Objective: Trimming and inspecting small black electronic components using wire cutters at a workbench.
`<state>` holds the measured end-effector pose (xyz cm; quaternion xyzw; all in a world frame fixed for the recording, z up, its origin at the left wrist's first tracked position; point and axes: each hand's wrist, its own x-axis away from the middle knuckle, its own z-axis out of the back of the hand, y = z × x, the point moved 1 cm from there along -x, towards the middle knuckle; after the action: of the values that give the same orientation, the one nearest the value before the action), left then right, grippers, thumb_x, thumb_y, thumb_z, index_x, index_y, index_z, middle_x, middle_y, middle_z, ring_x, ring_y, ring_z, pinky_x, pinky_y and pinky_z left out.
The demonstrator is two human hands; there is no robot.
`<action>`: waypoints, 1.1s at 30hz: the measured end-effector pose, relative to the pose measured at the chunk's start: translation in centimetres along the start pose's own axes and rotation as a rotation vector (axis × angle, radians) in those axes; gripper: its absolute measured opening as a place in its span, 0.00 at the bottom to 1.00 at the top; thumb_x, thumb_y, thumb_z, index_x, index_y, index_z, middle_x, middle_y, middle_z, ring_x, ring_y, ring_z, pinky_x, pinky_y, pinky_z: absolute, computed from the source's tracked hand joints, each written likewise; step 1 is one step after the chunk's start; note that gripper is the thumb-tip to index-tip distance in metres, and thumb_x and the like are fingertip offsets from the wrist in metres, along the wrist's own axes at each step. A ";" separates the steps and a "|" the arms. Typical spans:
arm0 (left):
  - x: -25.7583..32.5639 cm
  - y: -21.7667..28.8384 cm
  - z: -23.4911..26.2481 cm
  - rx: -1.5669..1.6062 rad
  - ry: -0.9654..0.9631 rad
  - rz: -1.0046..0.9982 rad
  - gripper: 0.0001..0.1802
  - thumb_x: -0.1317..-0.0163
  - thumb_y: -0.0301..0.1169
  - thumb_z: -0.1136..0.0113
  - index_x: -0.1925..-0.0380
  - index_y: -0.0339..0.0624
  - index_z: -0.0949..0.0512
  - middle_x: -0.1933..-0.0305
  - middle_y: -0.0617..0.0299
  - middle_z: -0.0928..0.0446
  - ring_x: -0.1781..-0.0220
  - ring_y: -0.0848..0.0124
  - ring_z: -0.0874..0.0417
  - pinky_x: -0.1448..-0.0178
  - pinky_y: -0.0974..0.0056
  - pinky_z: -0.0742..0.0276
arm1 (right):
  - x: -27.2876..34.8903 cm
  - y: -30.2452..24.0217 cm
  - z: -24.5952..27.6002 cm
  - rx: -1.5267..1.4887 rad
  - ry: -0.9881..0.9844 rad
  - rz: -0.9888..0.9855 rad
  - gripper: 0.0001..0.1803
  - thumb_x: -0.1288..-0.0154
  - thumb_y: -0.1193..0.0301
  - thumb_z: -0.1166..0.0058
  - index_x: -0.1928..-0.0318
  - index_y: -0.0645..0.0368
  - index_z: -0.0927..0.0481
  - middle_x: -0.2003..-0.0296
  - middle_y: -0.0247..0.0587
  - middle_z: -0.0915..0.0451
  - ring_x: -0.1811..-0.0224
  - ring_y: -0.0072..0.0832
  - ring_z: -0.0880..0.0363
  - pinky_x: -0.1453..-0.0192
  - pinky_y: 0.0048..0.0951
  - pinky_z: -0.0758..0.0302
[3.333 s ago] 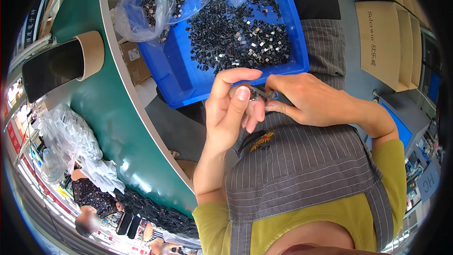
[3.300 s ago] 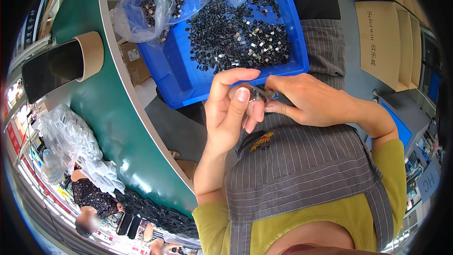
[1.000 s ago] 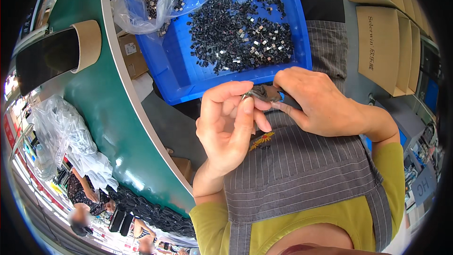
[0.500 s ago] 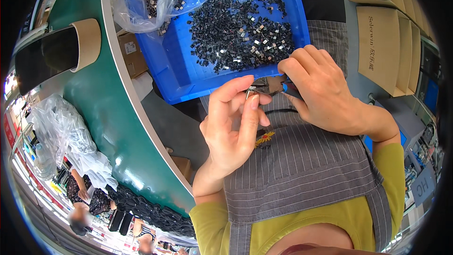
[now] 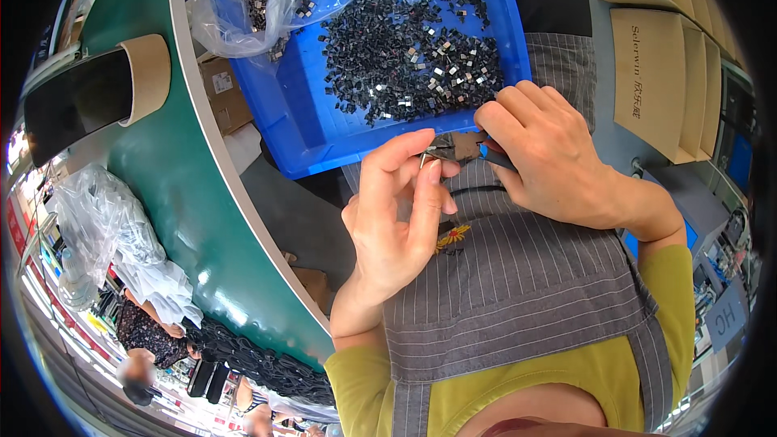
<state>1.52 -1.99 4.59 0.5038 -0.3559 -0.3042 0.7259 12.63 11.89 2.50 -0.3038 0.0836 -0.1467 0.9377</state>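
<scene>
Pinched in left hand (image 5: 390, 222): small metallic piece (image 5: 422, 159). Clamped in right hand (image 5: 554, 154): pliers (image 5: 467, 146), blue-and-black handles, tips near that piece. Beyond both hands: blue tray (image 5: 301, 117) of small black parts (image 5: 405, 57).

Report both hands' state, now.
Left hand: closed, fingertips pinching a small metallic piece, exact kind unclear.
Right hand: closed, holding pliers with blue-and-black handles.

Phone (image 5: 77, 105) touching cardboard ring (image 5: 154, 71) over green table (image 5: 174, 186); brown cartons (image 5: 647, 85) right.
</scene>
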 end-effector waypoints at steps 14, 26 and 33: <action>-0.3 0.6 1.6 0.559 -0.154 0.217 0.11 0.32 0.23 0.55 0.51 0.34 0.33 0.65 0.52 0.20 0.78 0.77 0.22 0.78 0.79 0.36 | -0.5 -0.4 1.9 -0.731 -0.637 -0.236 0.11 0.35 0.68 0.49 0.62 0.66 0.29 0.77 0.54 0.24 0.70 0.50 0.23 0.67 0.43 0.30; -0.5 0.2 1.4 0.591 -0.187 0.183 0.12 0.30 0.25 0.57 0.49 0.33 0.35 0.65 0.52 0.21 0.79 0.77 0.22 0.79 0.79 0.36 | -0.5 -0.2 1.7 -0.846 -0.645 -0.292 0.15 0.34 0.64 0.51 0.63 0.67 0.28 0.77 0.55 0.24 0.71 0.50 0.24 0.66 0.42 0.30; -0.3 0.3 0.8 0.523 -0.079 0.151 0.15 0.32 0.30 0.52 0.51 0.30 0.34 0.73 0.49 0.22 0.86 0.77 0.29 0.81 0.76 0.35 | -0.3 -0.1 1.6 -0.783 -0.630 -0.242 0.15 0.34 0.63 0.51 0.61 0.66 0.27 0.73 0.54 0.23 0.67 0.50 0.24 0.62 0.42 0.30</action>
<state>0.74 -2.03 4.98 0.6340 -0.4867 -0.1664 0.5774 12.71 12.79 3.88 -0.6688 -0.1898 -0.1135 0.7098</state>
